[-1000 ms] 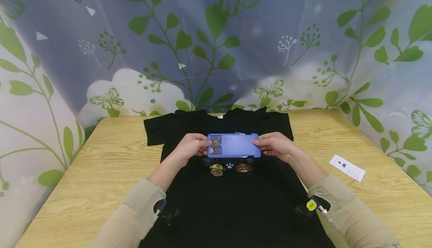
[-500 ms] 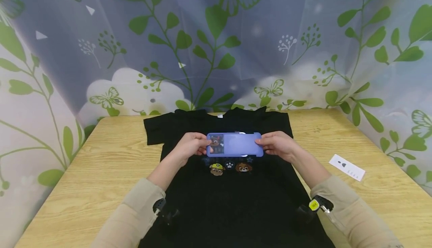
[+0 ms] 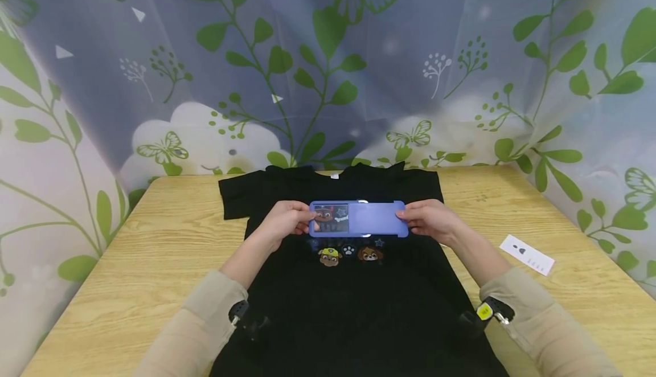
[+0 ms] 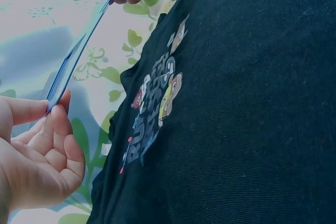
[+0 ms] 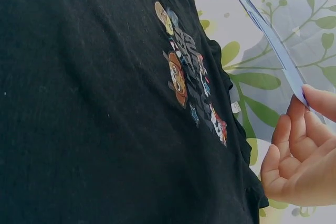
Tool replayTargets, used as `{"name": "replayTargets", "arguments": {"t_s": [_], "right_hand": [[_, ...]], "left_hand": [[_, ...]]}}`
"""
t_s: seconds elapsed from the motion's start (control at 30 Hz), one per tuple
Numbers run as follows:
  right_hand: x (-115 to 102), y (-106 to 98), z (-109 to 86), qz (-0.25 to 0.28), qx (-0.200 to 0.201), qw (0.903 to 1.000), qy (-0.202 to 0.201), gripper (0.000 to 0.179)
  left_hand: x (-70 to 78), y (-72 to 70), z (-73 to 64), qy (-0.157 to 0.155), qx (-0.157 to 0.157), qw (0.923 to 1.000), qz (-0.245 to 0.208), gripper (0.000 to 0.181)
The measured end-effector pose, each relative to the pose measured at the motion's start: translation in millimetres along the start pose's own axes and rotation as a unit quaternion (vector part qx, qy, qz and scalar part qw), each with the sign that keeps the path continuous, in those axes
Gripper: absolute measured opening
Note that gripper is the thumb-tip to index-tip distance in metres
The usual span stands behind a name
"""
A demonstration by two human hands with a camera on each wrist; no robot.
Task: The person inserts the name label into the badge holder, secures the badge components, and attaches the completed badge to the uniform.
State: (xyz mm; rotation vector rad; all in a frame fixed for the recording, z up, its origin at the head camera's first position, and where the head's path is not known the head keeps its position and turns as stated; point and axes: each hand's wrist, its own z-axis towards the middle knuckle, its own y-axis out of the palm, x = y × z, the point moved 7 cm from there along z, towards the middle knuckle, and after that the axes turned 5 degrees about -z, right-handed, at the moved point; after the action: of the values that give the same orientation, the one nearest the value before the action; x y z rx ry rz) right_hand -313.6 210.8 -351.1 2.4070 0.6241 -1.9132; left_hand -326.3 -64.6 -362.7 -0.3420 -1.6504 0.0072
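Note:
A flat, thin purple slide-out card case (image 3: pixel 378 219) is held level above a black T-shirt (image 3: pixel 353 314). Its left part is a clear window through which a printed cartoon dog shows. My left hand (image 3: pixel 285 221) pinches the left end between thumb and fingers. At the right end my right hand (image 3: pixel 429 220) pinches it the same way. In the left wrist view the case (image 4: pixel 79 51) appears edge-on, its layers slightly apart. The T-shirt lies spread out, with cartoon dog heads (image 3: pixel 329 257) and a paw badge on its chest. The case hides the upper part of the print.
The T-shirt lies on a wooden table (image 3: pixel 138 286). A white printed card (image 3: pixel 528 255) lies at the right side of the table. Behind and at both sides hangs a curtain (image 3: pixel 400 81) with leaves and butterflies. Each wrist wears a strap with a small device.
The right hand has moved to the right and the left hand slightly left. The purple case has lengthened as its parts slid apart, and more of the clear window shows.

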Motion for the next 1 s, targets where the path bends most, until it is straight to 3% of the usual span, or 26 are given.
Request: {"name": "replayTargets", "arguments": {"t_s": [0.57, 1.0], "right_hand": [[7, -21, -9.3, 0.009, -0.020, 0.9998, 0.004, 0.022], [28, -41, -20.8, 0.018, -0.032, 0.9993, 0.011, 0.024]], "left_hand": [[1.7, -4.2, -1.3, -0.003, 0.001, 1.0000, 0.002, 0.024], [-1.3, -6.9, -2.4, -0.009, 0.006, 0.9999, -0.001, 0.020]]}}
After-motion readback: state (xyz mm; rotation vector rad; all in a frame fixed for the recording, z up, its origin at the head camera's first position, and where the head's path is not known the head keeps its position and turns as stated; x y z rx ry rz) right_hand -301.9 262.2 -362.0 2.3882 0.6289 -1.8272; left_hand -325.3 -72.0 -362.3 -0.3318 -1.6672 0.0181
